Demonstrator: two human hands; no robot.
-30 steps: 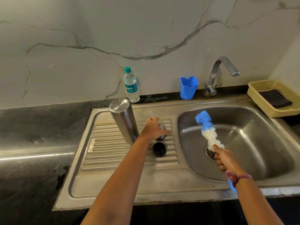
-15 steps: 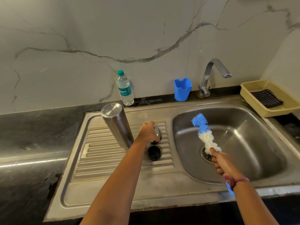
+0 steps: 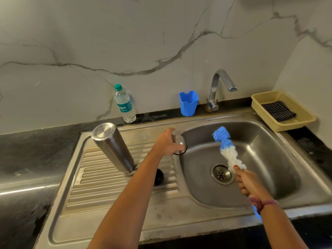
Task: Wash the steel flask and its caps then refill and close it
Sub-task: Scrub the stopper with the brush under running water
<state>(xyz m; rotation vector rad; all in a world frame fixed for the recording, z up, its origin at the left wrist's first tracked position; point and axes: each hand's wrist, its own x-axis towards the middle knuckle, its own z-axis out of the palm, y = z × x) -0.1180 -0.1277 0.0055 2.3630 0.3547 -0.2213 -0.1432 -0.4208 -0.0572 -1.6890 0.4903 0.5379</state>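
Steel flask [image 3: 112, 147] stands upside down on the ribbed drainboard [image 3: 100, 184], left of the sink basin [image 3: 269, 159], base up and leaning a little. Left hand [image 3: 166, 143] holds a steel cap [image 3: 179, 145] lifted at the basin's left rim, fingers curled round it; the cap is blurred, details unclear. Black cap [image 3: 159, 177] sits on the drainboard just left of the basin, partly hidden behind the left forearm, near the flask's foot. Right hand [image 3: 248, 182] clenches a bottle brush [image 3: 227, 148] over the basin, bristle head blue at the tip and white below, pointing up and away, above the drain [image 3: 221, 174]; the blue handle end pokes out under the wrist. Red thread band on that wrist. Tap [image 3: 220, 87] rises behind the basin, spout aimed right, no water visible. Blue plastic cup [image 3: 188, 103] stands just left of the tap against the marble wall. Clear water bottle [image 3: 124, 105] with a green cap stands behind the drainboard, well left of the basin. Yellow basket [image 3: 269, 123] sits on the dark counter right of the basin, with a dark checked cloth [image 3: 278, 110] inside.
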